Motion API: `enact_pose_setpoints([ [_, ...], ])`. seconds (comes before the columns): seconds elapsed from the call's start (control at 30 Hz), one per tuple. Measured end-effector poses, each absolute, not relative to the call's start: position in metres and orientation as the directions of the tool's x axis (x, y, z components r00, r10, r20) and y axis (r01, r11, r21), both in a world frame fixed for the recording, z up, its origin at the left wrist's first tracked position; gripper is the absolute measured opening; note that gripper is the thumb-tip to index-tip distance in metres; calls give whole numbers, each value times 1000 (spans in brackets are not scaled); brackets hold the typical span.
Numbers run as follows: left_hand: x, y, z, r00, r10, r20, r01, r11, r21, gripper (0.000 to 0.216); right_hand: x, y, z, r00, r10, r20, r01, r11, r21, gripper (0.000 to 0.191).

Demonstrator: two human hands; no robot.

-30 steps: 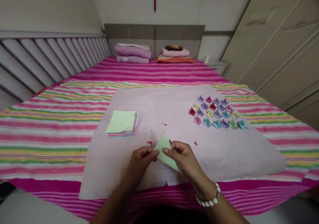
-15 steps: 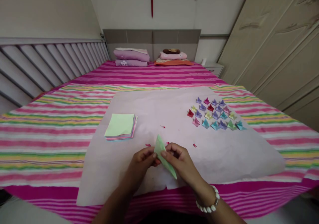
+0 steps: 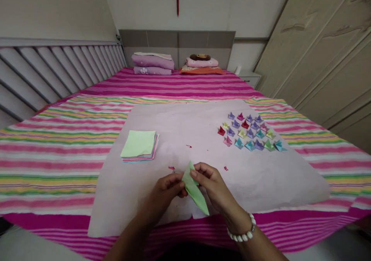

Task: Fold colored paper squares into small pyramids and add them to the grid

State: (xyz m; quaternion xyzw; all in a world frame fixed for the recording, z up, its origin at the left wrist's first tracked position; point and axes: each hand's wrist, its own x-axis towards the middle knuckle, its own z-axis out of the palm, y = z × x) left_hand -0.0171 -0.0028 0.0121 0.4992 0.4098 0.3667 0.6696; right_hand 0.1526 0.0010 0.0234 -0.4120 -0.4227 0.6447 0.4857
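Note:
A light green sheet of folded paper (image 3: 197,195) is held between both hands above the front of a large pale sheet (image 3: 121,199). My left hand (image 3: 171,186) pinches its left edge between thumb and fingers. On the upper right side, my right hand (image 3: 210,179) grips the paper, thumb in front; a white bead bracelet (image 3: 242,236) circles that wrist. The paper is a narrow pointed shape, tilted, its lower tip toward me. Fingers hide part of its folds.
Left of the hands lies a stack of square coloured paper (image 3: 139,143), light green on top. Several small folded paper boats (image 3: 251,133) stand in rows at the right. Small red scraps (image 3: 226,168) lie about. Folded bedding (image 3: 153,62) sits by the headboard.
The green paper has shifted slightly right and down. Its right side now opens out a little near my right thumb. Both hands keep hold of it, and the view has tilted slightly.

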Motion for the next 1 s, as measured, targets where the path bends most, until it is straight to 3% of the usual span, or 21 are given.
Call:
enact_pose_setpoints([
  [0.43,-17,-3,9,379,904,-199,-130,265,955,20,155,4,19,-214,965,-152,-300,-213,-930,28],
  [0.7,-16,1,13,327,906,-268,-351,380,856,26,159,-4,22,-285,953,-103,-349,-203,-915,24],
  [1.0,-16,-4,19,353,905,-240,-344,363,866,25,159,-8,26,-266,959,-102,-327,-189,-926,24],
])
